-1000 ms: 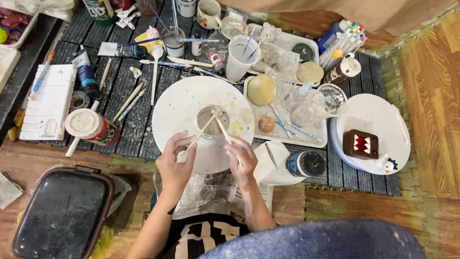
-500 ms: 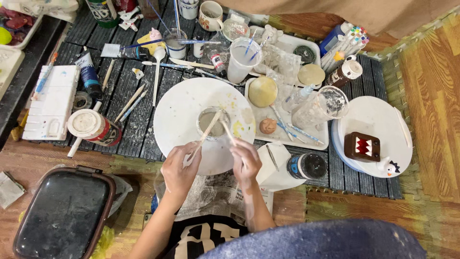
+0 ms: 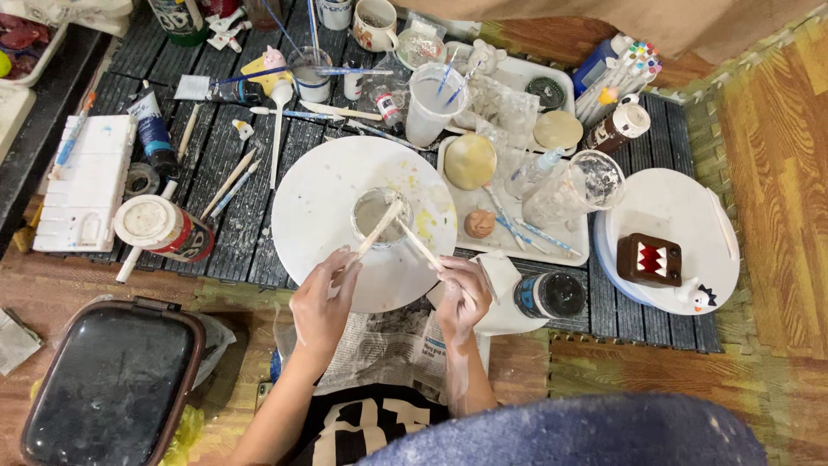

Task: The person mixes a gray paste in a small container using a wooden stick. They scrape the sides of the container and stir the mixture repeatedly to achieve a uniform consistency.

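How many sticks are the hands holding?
2: one stick in the left hand, one stick in the right hand, both tips at the small cup.

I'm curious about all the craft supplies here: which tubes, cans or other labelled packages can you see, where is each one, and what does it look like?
Paint tube: far left of the slatted mat, lying down, dark blue with a white cap.
Can: left of the white round board, on its side, red label, white lid.
Small bottle: upper right, tilted, brown with a white cap.
Jar: right of the right hand, dark lid.
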